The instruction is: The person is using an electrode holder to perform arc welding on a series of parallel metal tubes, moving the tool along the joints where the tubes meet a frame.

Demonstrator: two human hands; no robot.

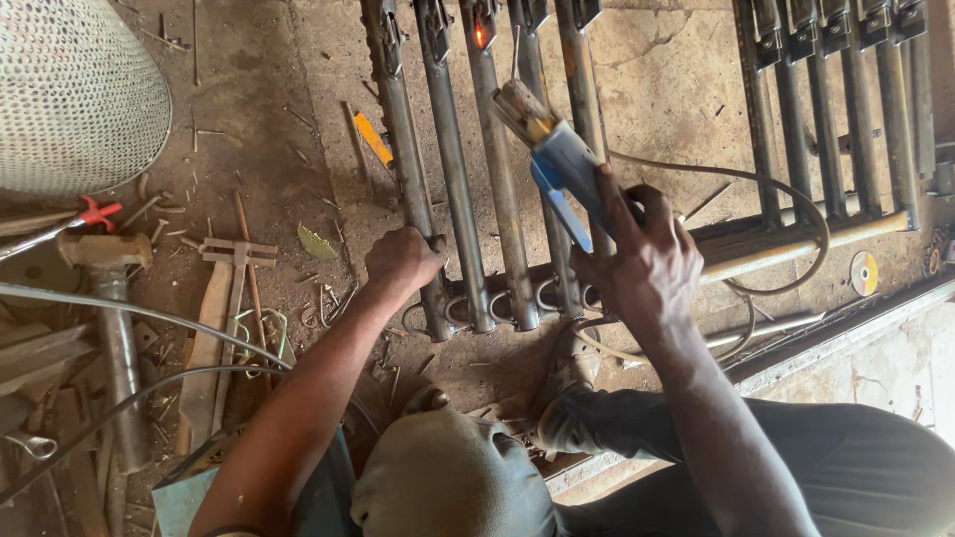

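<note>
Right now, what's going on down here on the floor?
A person crouches over a metal gate frame lying flat on the dirt floor. The left hand grips one of its upright bars near the lower rail. The right hand holds a blue-handled welding electrode holder raised above the bars, its cable looping off to the right. A hammer, a wooden square and scrap pieces lie to the left, and a grinding disc lies at the right.
</note>
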